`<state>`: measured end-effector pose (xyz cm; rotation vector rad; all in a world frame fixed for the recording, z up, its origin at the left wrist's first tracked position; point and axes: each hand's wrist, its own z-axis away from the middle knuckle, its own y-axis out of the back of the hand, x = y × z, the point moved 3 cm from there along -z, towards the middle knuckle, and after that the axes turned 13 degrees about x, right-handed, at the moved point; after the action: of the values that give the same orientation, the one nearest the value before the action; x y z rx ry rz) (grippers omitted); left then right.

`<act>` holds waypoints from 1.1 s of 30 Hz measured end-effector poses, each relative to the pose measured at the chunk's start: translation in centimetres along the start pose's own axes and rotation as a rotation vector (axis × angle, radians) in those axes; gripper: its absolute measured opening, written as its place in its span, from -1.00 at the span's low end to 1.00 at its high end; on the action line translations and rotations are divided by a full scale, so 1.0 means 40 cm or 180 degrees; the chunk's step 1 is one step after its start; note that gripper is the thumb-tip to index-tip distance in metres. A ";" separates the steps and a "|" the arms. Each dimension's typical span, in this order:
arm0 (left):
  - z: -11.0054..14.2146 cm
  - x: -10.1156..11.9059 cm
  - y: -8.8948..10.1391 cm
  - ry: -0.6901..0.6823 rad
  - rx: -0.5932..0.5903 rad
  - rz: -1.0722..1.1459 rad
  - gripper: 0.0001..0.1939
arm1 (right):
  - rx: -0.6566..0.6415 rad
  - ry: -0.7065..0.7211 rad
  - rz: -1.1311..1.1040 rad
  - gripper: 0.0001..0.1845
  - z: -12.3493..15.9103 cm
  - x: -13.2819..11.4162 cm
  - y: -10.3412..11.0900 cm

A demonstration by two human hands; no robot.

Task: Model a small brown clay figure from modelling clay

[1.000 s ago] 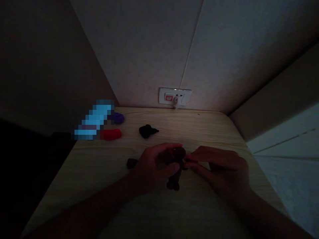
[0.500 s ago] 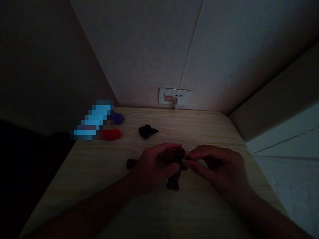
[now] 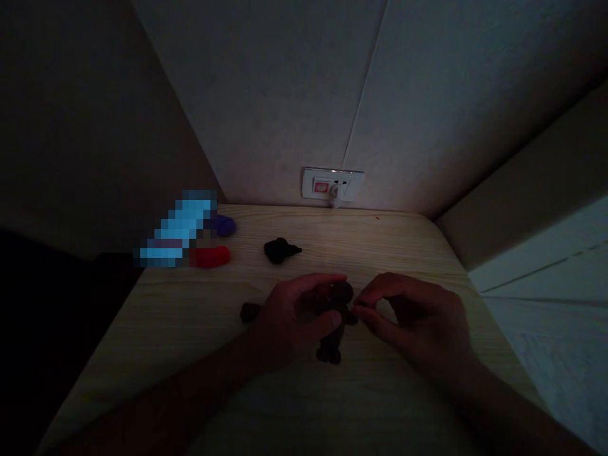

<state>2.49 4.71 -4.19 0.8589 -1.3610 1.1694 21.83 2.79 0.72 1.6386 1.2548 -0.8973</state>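
Observation:
In dim light, my left hand [image 3: 294, 316] is closed around a dark brown clay figure [image 3: 335, 323] that stands on the wooden table [image 3: 190, 329]. Its round head shows above my fingers and its feet below them. My right hand [image 3: 413, 316] pinches at the figure's right side with thumb and forefinger together; whether a small bit is between them I cannot make out. A small dark lump [image 3: 250, 311] lies just left of my left hand.
A black lump [image 3: 280, 250] lies further back in the middle. A red piece [image 3: 211, 256] and a purple piece [image 3: 223, 225] sit at the back left beside a blurred blue object [image 3: 178, 234]. A wall socket [image 3: 332, 183] is behind the table. The table's right edge drops off.
My right hand's fingers have curled up and drawn slightly back from the figure's side. The left hand and the figure have barely moved.

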 end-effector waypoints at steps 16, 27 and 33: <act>0.003 -0.004 0.000 0.0033 -0.0061 0.0160 -0.46 | 0.0025 0.0048 0.0065 -0.81 -0.003 -0.013 -0.003; 0.001 0.003 -0.002 0.0003 -0.0052 0.0115 -0.49 | 0.0042 0.0092 -0.0132 -0.73 -0.001 -0.017 -0.002; -0.001 -0.006 0.002 0.0008 -0.0052 0.0167 -0.48 | 0.0027 0.0703 0.0330 -0.76 -0.003 -0.023 0.001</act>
<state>2.45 4.74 -4.43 0.8142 -1.3965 1.1976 21.63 2.57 1.62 1.8303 1.3009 -0.6731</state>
